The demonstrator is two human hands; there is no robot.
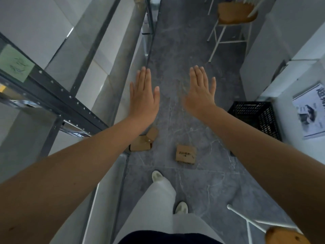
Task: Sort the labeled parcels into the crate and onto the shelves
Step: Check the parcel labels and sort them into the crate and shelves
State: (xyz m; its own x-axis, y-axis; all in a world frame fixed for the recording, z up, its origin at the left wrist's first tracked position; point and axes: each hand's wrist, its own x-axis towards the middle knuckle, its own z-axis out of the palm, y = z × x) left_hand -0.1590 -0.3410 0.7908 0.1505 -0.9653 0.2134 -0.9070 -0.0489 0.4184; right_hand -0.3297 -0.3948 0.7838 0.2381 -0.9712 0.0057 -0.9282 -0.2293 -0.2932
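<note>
Both my arms stretch out over the grey floor. My left hand [143, 95] and my right hand [200, 92] are flat with straight fingers, palms down, and hold nothing. Far below them, three brown cardboard parcels lie on the floor: a printed one [185, 154] in the middle, a flat one [140, 145] by the shelf's foot, and a small one [152, 132] leaning against it. A black plastic crate [255, 118] stands on the floor at the right. The metal shelves [58, 103] run along the left, with a green label [15, 63] on a rail.
A wooden-seat chair with white legs [233, 14] stands ahead down the aisle, and another stool [281, 235] is at the lower right. White cabinets [288, 50] line the right side, with a printed poster [309, 111]. My legs and white shoes [158, 176] show below.
</note>
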